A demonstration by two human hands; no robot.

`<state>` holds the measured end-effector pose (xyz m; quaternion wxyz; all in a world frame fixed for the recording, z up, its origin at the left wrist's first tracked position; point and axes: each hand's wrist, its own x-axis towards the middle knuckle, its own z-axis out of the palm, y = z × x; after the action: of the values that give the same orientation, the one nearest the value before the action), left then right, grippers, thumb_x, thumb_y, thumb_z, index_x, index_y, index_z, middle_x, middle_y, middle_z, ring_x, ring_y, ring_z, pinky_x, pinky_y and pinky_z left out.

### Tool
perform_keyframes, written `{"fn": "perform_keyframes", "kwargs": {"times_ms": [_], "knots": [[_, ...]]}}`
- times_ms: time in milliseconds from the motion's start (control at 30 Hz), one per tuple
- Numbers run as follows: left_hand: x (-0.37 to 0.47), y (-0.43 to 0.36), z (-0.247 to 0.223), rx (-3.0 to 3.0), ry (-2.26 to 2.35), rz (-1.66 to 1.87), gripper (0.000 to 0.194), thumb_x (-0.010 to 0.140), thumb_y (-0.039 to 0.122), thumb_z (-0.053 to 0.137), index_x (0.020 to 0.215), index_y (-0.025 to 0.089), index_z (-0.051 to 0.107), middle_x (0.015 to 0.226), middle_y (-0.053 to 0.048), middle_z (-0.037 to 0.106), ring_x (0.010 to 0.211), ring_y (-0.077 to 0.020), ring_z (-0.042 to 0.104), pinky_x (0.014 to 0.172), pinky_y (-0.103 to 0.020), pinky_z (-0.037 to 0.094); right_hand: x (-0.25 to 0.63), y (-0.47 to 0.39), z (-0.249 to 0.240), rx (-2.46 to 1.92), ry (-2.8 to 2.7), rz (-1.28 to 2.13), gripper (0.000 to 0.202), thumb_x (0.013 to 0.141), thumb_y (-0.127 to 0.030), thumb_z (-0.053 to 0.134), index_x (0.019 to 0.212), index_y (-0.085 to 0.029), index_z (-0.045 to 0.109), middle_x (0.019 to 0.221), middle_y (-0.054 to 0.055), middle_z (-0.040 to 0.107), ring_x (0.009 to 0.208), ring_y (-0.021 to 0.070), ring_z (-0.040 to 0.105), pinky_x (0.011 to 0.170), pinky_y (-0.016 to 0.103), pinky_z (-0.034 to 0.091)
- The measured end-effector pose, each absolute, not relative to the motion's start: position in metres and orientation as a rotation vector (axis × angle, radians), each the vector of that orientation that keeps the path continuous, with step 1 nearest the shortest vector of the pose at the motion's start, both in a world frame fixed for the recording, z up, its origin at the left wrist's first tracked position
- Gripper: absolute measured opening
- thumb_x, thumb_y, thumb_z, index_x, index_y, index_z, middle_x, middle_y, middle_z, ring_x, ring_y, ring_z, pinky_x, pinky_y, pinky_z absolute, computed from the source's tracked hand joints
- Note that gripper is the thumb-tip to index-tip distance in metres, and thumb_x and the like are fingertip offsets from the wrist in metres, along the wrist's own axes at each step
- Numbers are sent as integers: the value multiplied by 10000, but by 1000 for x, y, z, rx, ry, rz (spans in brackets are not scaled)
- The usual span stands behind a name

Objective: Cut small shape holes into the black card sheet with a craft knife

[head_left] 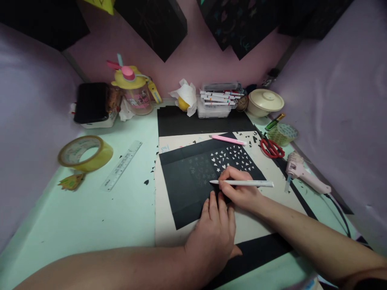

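My right hand grips a slim white pen, its tip at the black paper. Flat on the lower edge of that paper lies my left hand, fingers stretched out and thumb apart. Small stars, hearts and triangles are cut through the paper's right part, showing white. Fainter outlines of shapes are drawn to the left of the cutouts, close to the pen tip. Under the black paper is a larger white sheet. A pink craft knife rests across the paper's top edge.
Red-handled scissors, a glue gun and green tape lie at the right. To the left are a ruler and a wide tape roll. A box of markers and a drink bottle stand behind.
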<state>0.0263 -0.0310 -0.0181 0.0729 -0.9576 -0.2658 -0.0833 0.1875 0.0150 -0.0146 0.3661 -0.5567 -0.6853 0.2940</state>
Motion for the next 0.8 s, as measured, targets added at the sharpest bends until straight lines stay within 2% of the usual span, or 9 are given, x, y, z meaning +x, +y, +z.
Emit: {"fn": "perform_keyframes", "kwargs": {"times_ms": [233,500,800], "knots": [[26,-30,-18,-2870,-797,-251,916,634,751,594,1222,48,588,1239,-294,555,1149,-422,539,915,-452,469,188,15,-16,-1402,-1763,772,116,799,-136,514,698,-193,511,658,-8,582,571,114,521,539,238,406],[25,-32,-17,-2880,-786,-218,923,656,746,578,1250,38,559,1259,-295,540,1162,-415,531,924,-456,462,188,15,-14,-1362,-1751,807,166,749,-94,507,653,-205,430,614,-23,537,533,110,485,509,240,381],[26,-32,-17,-2881,-798,-226,924,644,747,589,1237,39,570,1257,-297,539,1161,-420,530,920,-455,466,188,14,-17,-1354,-1738,789,124,781,-124,524,686,-197,491,655,-9,582,566,118,528,531,240,411]]}}
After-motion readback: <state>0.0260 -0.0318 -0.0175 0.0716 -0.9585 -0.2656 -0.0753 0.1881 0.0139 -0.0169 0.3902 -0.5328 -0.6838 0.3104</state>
